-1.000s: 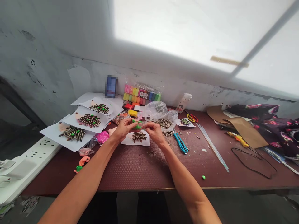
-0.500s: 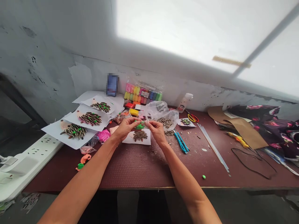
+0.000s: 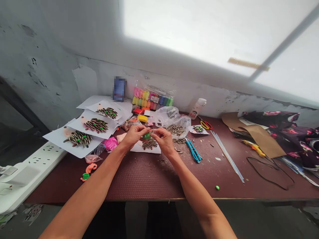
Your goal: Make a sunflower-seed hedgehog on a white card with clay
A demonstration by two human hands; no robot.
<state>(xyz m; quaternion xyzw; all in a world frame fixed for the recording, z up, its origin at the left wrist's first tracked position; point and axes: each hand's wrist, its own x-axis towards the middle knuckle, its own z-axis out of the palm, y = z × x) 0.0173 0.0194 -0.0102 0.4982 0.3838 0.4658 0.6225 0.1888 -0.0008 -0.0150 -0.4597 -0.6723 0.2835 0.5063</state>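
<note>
My left hand (image 3: 134, 136) and my right hand (image 3: 163, 142) meet above the table, fingertips pinched. Between them is a small clear plastic bag with green modelling clay (image 3: 147, 136) in it, gripped from both sides. Right under the hands lies a white card (image 3: 156, 150) bearing a hedgehog figure made of striped sunflower seeds (image 3: 149, 144); the fingers partly cover it. To the right of my right hand are a clear bag of sunflower seeds (image 3: 175, 130) and a blue utility knife (image 3: 193, 150).
Finished-looking hedgehog cards (image 3: 96, 125) overlap at the left, near a white power strip (image 3: 41, 162). Coloured clay packs (image 3: 153, 99) lean on the wall. Scissors (image 3: 206, 124), a bottle (image 3: 197, 109), glue sticks (image 3: 228, 157) and a yellow glue gun (image 3: 256, 149) lie right. A green clay ball (image 3: 217, 188) sits near the front edge.
My right hand has come slightly left, nearer to my left hand. The bagged green clay is now more covered by the fingers.
</note>
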